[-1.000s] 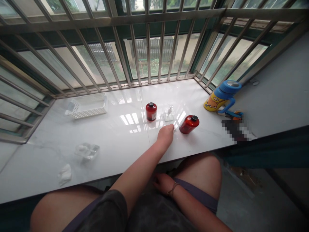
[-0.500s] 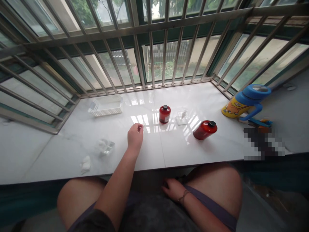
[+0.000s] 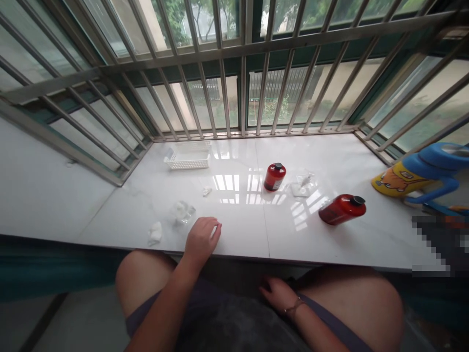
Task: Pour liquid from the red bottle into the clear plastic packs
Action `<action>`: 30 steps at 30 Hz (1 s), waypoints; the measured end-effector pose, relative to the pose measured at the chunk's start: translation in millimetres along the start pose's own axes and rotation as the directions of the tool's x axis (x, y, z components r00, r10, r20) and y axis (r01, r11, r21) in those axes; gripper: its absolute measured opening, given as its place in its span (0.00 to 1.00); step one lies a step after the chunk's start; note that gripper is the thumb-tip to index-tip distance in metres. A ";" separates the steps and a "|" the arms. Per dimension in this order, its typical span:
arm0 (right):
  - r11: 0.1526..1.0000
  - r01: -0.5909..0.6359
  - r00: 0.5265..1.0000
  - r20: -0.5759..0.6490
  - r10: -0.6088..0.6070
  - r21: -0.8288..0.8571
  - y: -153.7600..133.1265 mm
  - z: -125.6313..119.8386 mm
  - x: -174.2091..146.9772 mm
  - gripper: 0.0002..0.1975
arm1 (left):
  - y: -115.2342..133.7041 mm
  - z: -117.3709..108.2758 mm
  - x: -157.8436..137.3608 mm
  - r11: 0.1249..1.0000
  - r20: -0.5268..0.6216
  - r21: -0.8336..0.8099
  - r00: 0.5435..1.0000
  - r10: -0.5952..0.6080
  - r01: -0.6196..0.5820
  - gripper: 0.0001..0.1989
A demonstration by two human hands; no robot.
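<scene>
Hands counted: two. Nearest, the right hand [image 3: 281, 295] lies at the lap, fingers loosely bent, one thin bracelet [image 3: 295, 307] on its wrist; whether the fingertips meet cannot be told. The left hand [image 3: 202, 239] is above the near edge of one glossy white tabletop [image 3: 236, 239], fingers curled toward the thumb; contact between the tips cannot be confirmed. Crumpled white tissues: two, the larger tissue [image 3: 155, 233] near the front edge, the smaller tissue [image 3: 207, 191] farther back. One clear plastic container [image 3: 184, 213] sits just beside the left hand, between larger tissue and hand. Black-capped red bottles: two, the nearer bottle [image 3: 340, 210] right of the farther bottle [image 3: 274, 178]. Far right, one blue-and-yellow handled flask [image 3: 401, 177]. Toward the window, one white perforated plastic basket [image 3: 189, 164].
</scene>
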State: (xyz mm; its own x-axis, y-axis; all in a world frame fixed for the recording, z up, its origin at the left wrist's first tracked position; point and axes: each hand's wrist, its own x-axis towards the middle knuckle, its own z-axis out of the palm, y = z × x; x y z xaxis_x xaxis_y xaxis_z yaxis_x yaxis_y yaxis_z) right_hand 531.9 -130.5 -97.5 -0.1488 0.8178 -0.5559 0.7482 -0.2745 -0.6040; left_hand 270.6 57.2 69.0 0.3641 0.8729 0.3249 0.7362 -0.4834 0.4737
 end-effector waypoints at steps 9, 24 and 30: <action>0.998 0.001 0.998 0.060 0.003 -0.062 -3.6 4.7 4.8 0.13 | -70.6 -56.1 -18.4 0.917 -0.453 -0.025 0.813 -0.366 0.399 0.38; 0.981 0.153 0.987 -0.035 -0.158 -0.117 -51.8 -48.6 -46.7 0.11 | -93.1 -33.8 28.8 0.751 -0.151 -0.084 0.737 -0.659 0.655 0.43; 0.920 0.301 0.736 -0.552 -0.391 -0.251 -54.0 -167.4 -99.9 0.12 | -35.5 -11.0 43.1 0.806 0.013 -0.198 0.824 -0.567 0.558 0.41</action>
State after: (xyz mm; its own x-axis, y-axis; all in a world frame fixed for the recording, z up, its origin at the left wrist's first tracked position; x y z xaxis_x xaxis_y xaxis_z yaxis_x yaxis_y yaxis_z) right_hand 614.7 -112.7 86.3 -0.0457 0.9888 0.1420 0.8057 0.1206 -0.5799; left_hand 253.9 111.3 75.2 -0.1100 0.9939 -0.0112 0.6834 0.0837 0.7252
